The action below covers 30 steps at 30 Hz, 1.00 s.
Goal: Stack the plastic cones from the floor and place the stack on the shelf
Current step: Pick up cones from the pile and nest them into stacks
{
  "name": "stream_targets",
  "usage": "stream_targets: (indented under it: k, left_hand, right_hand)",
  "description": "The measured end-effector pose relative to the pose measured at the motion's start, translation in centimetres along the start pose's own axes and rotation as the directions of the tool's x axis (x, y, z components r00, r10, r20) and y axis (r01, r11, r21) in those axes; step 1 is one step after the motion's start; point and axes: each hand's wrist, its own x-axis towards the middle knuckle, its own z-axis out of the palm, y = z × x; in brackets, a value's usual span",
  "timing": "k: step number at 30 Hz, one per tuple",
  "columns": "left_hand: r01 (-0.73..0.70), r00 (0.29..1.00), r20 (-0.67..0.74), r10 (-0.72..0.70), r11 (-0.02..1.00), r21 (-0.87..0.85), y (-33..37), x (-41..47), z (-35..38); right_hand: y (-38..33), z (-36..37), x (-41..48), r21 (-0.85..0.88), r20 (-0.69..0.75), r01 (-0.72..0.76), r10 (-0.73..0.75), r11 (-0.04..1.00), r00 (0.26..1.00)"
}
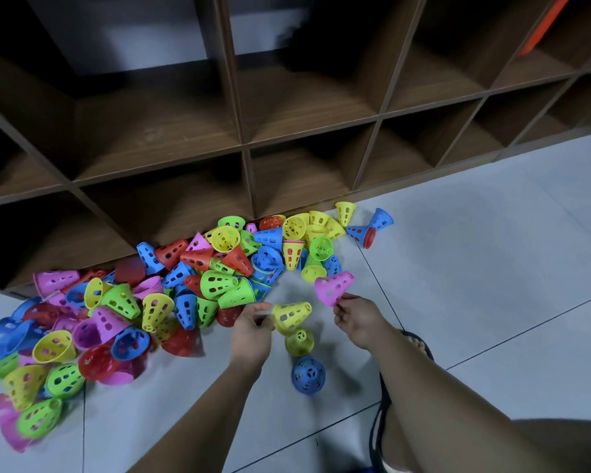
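Note:
A big heap of perforated plastic cones [198,268] in several colours lies on the grey tiled floor along the foot of the wooden shelf [246,145]. My left hand [253,327] pinches the wide rim of a yellow cone [292,315], which is lifted and tilted on its side. My right hand [357,319] pinches a pink cone [333,287] by its rim, held just right of the yellow one. Below the two hands, a yellow-green cone [300,341] and a blue cone [308,374] stand upright on the floor.
The dark brown shelf has several open cubby compartments; an orange object [543,25] shows in the top right one. My foot in a black sandal [420,343] rests on the floor by my right forearm. Bare tiles [492,268] stretch to the right.

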Motion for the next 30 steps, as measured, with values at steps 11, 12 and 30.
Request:
stream_targets:
  k: [11,12,30]
  left_hand:
    - [0.009,0.995,0.099,-0.017,0.997,0.079,-0.5,-1.4,0.7]
    - [0.008,0.994,0.107,-0.019,0.995,0.097,-0.7,-1.3,0.8]
    - [0.025,0.997,0.062,-0.043,0.963,0.270,-3.8,-0.4,1.2]
  right_hand:
    - [1.1,0.1,-2.8,-0.319,0.230,0.019,0.058,0.948,0.972]
    - [1.2,0.2,-2.9,-0.346,0.226,0.034,0.048,0.938,0.973]
    - [2.6,1.4,-1.7,-0.768,0.257,0.335,-0.216,0.546,0.942]
